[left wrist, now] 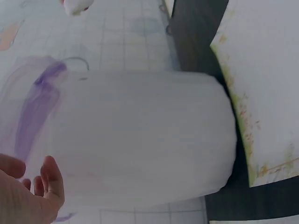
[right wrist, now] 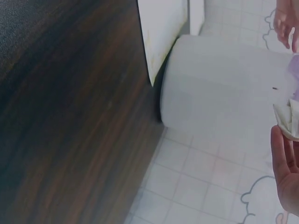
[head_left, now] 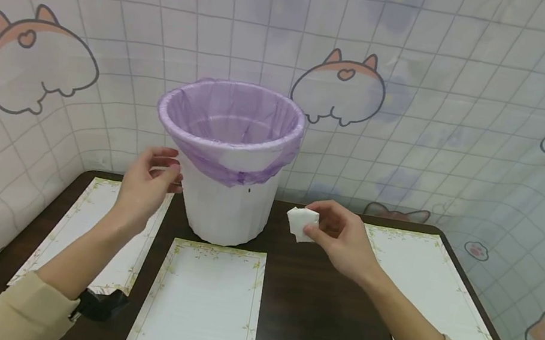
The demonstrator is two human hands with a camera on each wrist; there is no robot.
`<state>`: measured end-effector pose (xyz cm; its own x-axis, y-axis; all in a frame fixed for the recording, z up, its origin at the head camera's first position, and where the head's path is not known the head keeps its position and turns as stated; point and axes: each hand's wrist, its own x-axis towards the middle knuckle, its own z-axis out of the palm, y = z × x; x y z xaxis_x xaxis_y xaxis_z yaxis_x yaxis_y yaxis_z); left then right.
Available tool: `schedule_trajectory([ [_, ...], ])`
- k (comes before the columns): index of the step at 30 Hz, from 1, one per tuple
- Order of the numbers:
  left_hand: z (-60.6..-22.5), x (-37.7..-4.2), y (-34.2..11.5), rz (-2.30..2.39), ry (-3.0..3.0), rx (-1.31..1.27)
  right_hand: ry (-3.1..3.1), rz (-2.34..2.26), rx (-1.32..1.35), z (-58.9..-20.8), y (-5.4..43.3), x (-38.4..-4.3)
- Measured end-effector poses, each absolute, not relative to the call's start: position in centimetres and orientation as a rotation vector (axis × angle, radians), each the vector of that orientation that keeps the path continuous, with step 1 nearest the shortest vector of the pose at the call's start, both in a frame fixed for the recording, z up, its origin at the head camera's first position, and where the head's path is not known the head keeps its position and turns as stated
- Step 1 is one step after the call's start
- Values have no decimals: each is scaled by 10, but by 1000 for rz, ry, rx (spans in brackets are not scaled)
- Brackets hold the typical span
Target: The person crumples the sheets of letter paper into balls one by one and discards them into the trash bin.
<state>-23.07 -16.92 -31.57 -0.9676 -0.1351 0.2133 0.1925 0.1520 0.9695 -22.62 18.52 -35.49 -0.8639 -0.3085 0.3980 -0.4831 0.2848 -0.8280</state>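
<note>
A white trash bin (head_left: 223, 216) stands upright at the back of the table, lined with a purple bag (head_left: 244, 177) that is folded over its rim and knotted at the front. My left hand (head_left: 149, 179) is at the bin's left side, just below the rim, with bent, relaxed fingers and nothing in its grasp. To the right of the bin, my right hand (head_left: 343, 237) pinches a small crumpled piece of white paper (head_left: 302, 224) between thumb and fingers. In the right wrist view the paper (right wrist: 293, 122) shows folded edges and overlaps the bin.
Sheets of paper with floral borders lie on the dark wooden table (head_left: 316, 323): a left sheet (head_left: 97, 230), a middle sheet (head_left: 204, 310) and a right sheet (head_left: 427, 288). Behind hangs a grid-patterned cloth (head_left: 439, 29) with cartoon animals.
</note>
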Motion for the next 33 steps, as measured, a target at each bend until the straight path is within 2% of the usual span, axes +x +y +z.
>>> schedule_trajectory([
  [13,-259,-258,-199,-2408,-1683,-12,-2409,1556,733,-345,183,-232],
  [33,-254,-274,-201,-2688,-1481,60,-2304,1650,703,-329,176,-237],
])
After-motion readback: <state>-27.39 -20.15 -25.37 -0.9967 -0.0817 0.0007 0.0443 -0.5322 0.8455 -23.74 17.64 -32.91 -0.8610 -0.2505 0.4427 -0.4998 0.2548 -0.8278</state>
